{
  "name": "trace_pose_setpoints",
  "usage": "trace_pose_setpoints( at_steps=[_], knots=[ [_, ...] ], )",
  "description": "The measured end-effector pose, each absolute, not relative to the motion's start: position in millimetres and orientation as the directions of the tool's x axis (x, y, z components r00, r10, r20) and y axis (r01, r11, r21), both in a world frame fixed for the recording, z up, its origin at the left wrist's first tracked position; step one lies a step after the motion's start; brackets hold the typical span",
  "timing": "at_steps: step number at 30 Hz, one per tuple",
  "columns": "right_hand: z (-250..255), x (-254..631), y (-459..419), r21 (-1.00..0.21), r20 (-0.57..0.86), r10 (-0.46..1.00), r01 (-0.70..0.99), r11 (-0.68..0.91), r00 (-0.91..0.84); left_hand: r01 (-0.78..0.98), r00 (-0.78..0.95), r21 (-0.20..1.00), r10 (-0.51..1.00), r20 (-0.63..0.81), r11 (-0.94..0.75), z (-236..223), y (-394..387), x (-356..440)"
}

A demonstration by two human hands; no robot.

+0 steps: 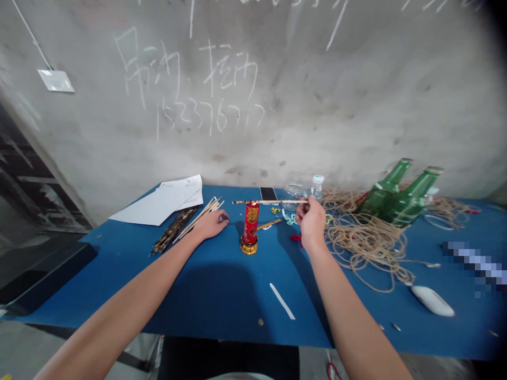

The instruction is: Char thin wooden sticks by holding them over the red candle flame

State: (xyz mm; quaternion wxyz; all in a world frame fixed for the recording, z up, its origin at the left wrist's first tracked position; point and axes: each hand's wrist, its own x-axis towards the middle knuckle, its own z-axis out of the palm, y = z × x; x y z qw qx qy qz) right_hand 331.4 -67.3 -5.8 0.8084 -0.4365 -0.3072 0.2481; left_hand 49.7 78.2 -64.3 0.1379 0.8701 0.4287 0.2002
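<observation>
Right hand (311,221) is pinching a long thin wooden stick (269,202) in a narrow grip, keeping it level with the far end reaching left, just over the top of a red-and-gold cylinder (251,222) sitting on a gold stand. Left hand (211,224) is resting on the blue tabletop (214,295) with its fingers loosely curled, right beside a pile of thin wooden sticks (202,215), and I can't tell if anything's tucked in there. Dark patterned strips (173,229) are lying by that pile, with white paper sheets (162,200) sitting behind them near the far edge. A white strip (282,301) is lying out on the wide blue stretch between the arms, toward the near edge. Along the wall side, a phone (268,193) is lying flat, and a glass jar (293,190) is sitting just beside a small plastic bottle (317,186), contents too hard to make out. Two green glass bottles (396,192) are leaning in a big tangle of twine (364,243), while a white computer mouse (432,301) is sitting near the right end
</observation>
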Motion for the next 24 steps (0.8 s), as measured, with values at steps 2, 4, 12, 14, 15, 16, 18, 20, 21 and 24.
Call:
trace_pose_setpoints(
  at_steps=[2, 4, 12, 14, 15, 16, 18, 20, 21, 24],
  knots=[
    [-6.1, 331.9, -67.1, -0.857, 0.272, 0.669, -0.142, 0.495, 0.692, 0.688, 0.557, 0.411, 0.798, 0.229, -0.598, -63.9, 77.6, 49.5],
    [-6.3, 332.5, -66.9, -0.857, 0.265, 0.673, -0.152, 0.493, 0.691, 0.684, 0.559, 0.409, 0.794, 0.239, -0.604, -63.7, 77.2, 49.4],
    [-4.1, 331.7, -68.8, -0.859, 0.273, 0.67, -0.138, 0.493, 0.691, 0.656, 0.51, 0.481, 0.812, 0.284, -0.581, -61.7, 75.8, 51.9],
    [-3.6, 331.6, -69.4, -0.858, 0.275, 0.673, -0.141, 0.495, 0.686, 0.649, 0.506, 0.507, 0.819, 0.27, -0.567, -60.7, 75.4, 52.6],
    [-3.5, 331.7, -69.4, -0.857, 0.274, 0.673, -0.143, 0.495, 0.686, 0.643, 0.505, 0.514, 0.819, 0.273, -0.568, -60.2, 75.3, 52.8],
    [-3.6, 331.9, -69.2, -0.857, 0.273, 0.674, -0.144, 0.494, 0.686, 0.639, 0.503, 0.516, 0.818, 0.279, -0.57, -59.8, 75.3, 52.8],
    [-4.2, 332.6, -68.5, -0.858, 0.274, 0.673, -0.142, 0.494, 0.688, 0.632, 0.503, 0.52, 0.814, 0.289, -0.575, -59.3, 75.3, 52.5],
    [-5.0, 333.1, -67.6, -0.857, 0.275, 0.671, -0.14, 0.496, 0.689, 0.62, 0.513, 0.532, 0.811, 0.28, -0.576, -59.1, 75.5, 52.0],
    [-5.3, 333.2, -67.3, -0.856, 0.275, 0.67, -0.141, 0.497, 0.69, 0.614, 0.52, 0.541, 0.81, 0.271, -0.575, -59.2, 75.7, 51.8],
    [-5.4, 332.9, -66.9, -0.853, 0.269, 0.668, -0.149, 0.499, 0.694, 0.602, 0.532, 0.55, 0.805, 0.264, -0.579, -60.9, 77.1, 51.1]
  ],
)
